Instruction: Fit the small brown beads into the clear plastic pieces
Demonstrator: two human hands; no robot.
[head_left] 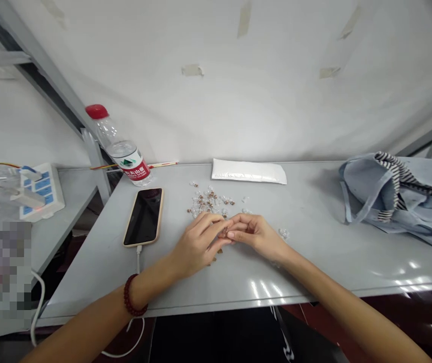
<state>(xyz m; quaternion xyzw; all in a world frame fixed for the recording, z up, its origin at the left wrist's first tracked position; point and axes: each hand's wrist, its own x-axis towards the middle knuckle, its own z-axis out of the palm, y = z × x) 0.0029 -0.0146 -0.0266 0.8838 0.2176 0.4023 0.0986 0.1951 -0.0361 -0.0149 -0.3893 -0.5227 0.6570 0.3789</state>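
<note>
My left hand (200, 241) and my right hand (255, 233) meet above the grey table, both with fingers pinched together. Between their fingertips is a small clear piece (224, 230) with a brownish tint, largely covered by the fingers; its exact kind cannot be made out. Just beyond the hands lies a loose scatter of small clear and brown pieces (210, 200). A few brown bits (220, 250) show beneath my left hand. Off to the right of my right hand sit some clear pieces (284, 233). A dark red bead bracelet (134, 296) circles my left wrist.
A charging phone (143, 217) lies left of the pieces, with a red-capped water bottle (127, 156) behind it. Along the wall rests a white packet (248, 172). A light blue cloth bag (400, 196) occupies the right side. A power strip (44, 191) stands far left.
</note>
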